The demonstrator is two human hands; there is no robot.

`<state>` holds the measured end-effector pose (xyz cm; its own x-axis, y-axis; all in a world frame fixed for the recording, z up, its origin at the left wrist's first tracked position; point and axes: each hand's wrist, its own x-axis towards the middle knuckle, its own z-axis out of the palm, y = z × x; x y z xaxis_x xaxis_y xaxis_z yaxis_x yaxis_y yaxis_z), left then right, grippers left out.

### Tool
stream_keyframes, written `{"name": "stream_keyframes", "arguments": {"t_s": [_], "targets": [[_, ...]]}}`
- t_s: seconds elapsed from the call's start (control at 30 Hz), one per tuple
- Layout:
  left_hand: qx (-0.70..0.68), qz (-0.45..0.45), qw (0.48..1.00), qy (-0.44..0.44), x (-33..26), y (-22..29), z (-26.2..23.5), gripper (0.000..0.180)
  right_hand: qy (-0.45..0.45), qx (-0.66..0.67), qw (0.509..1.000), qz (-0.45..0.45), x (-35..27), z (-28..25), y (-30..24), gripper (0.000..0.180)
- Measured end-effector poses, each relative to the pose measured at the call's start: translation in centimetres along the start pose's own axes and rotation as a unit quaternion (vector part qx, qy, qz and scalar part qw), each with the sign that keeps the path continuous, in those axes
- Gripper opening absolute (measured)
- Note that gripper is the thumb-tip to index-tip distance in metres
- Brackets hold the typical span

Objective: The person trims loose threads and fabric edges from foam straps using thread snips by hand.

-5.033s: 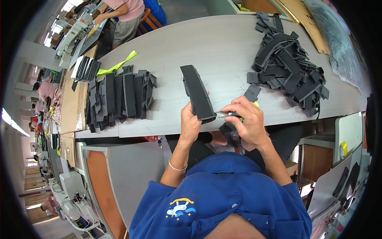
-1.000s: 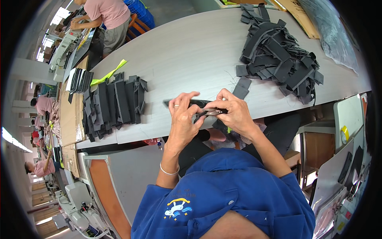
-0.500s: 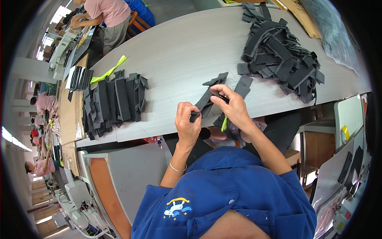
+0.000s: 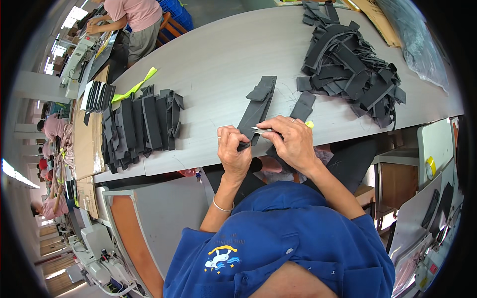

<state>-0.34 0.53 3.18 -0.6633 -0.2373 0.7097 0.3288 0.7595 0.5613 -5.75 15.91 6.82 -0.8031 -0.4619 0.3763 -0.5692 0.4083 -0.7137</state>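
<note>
A dark grey fabric strip (image 4: 258, 102) lies slantwise on the table, its far end folded over. My left hand (image 4: 233, 151) is closed, pinching the strip's near end between thumb and fingers. In my right hand (image 4: 292, 141) is a pair of thread snips (image 4: 259, 130), mostly covered by the fingers. Their slim metal tips point left, over the strip and close to my left fingers. A bit of yellow-green ribbon (image 4: 309, 124) shows beside my right knuckles. Another grey strip (image 4: 303, 105) lies just beyond that hand, partly hidden by it.
A large loose heap of grey strips (image 4: 348, 69) covers the table's right side. Stacked grey strips (image 4: 144, 124) lie at the left, with a yellow-green band (image 4: 134, 88) behind them. Clear plastic sheeting (image 4: 417, 44) sits far right. A person in pink (image 4: 131, 15) works at a machine, far left.
The strip has been straightened out along the table. My right hand has moved down and turned, bringing the snips' tips into view near my left hand.
</note>
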Motion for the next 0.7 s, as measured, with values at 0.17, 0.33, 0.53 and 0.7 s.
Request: {"name": "stream_keyframes", "arguments": {"t_s": [0.17,0.33,0.53,0.7], "targets": [[0.012,0.019,1.0,0.02,-0.5,-0.1,0.1,0.034,-0.008,-0.015,1.0,0.014,-0.1,-0.3,-0.2,0.011],[0.017,0.038,0.999,0.029,-0.8,-0.2,0.1,0.033,-0.044,-0.017,0.996,0.074,0.1,-0.5,-1.2,0.016],[0.003,0.052,0.998,0.026,-0.9,0.2,0.6,0.031,-0.027,-0.022,0.998,0.059,0.2,0.4,-1.5,0.014],[-0.004,0.045,0.998,0.032,-1.1,0.0,0.5,0.031,-0.001,-0.02,0.999,0.029,0.1,1.1,-1.1,0.013]]}}
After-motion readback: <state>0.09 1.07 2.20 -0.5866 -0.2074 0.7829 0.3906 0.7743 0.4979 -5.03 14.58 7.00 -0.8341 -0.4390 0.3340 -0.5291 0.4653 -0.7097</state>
